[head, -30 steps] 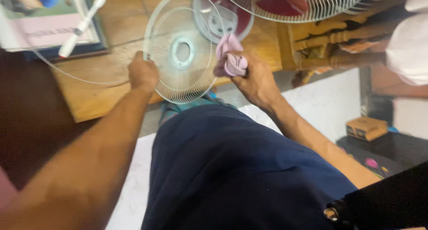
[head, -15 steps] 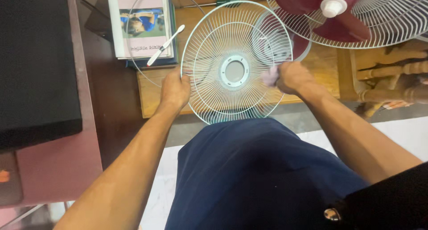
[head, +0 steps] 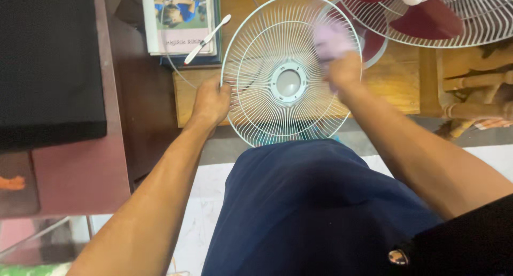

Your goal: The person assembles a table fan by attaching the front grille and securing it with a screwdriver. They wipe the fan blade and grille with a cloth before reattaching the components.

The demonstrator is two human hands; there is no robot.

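Observation:
A round white wire fan guard [head: 267, 121] with a pale centre disc stands on edge above my lap. My left hand [head: 211, 102] grips its left rim. My right hand [head: 344, 73] is closed on a pale purple cloth [head: 330, 40] and presses it against the guard's upper right wires; the hand is blurred. My dark blue trousers [head: 310, 201] fill the lower middle.
A fan with dark red blades [head: 427, 16] inside a white rear guard lies at the top right on a wooden table [head: 393, 83]. A book [head: 179, 19] with a white toothbrush [head: 207, 39] on it sits at the top left. A black slab [head: 48, 62] lies at the left.
My right hand has slid the cloth from the guard's right rim up to its upper right. The left hand keeps its grip on the left rim. The view has steadied.

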